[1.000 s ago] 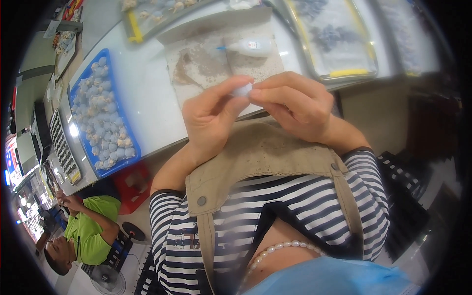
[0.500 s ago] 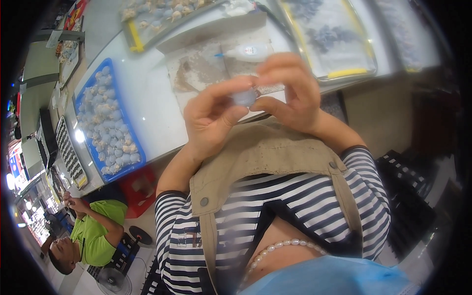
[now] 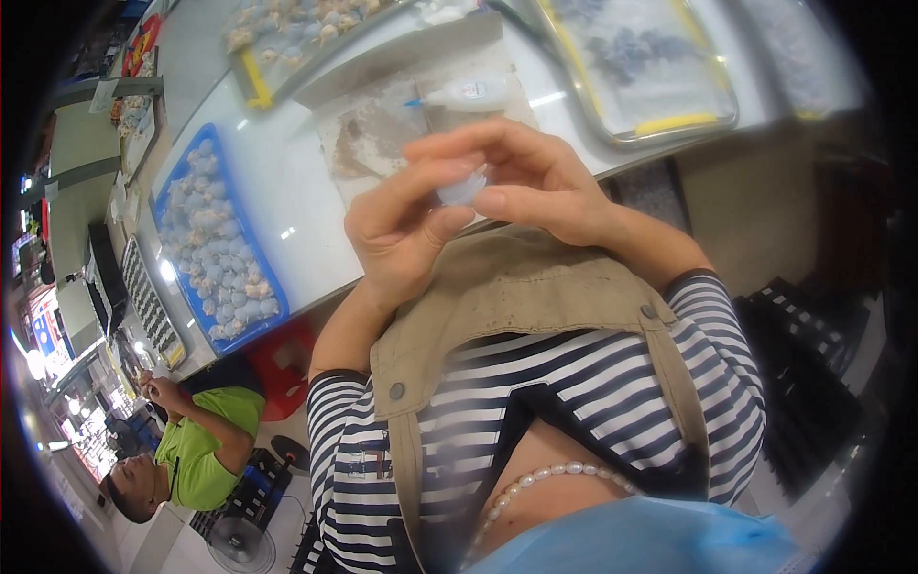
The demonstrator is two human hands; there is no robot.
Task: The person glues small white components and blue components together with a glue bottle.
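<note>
Held up close before the chest, above the near edge of the white worktable (image 3: 287, 182): a small pale translucent piece (image 3: 463, 187), pinched between left hand (image 3: 402, 230) and right hand (image 3: 535, 182), fingertips of both closed together on it. Lay just beyond on a stained paper sheet (image 3: 382, 134): a small white squeeze bottle with a blue tip (image 3: 469, 93). Sat far left: a blue rectangular tray of pale rounded pieces (image 3: 215, 244), apparently many, whether finished or waiting impossible to tell. Stood farther off, right: a yellow-edged clear tray (image 3: 641, 67).
</note>
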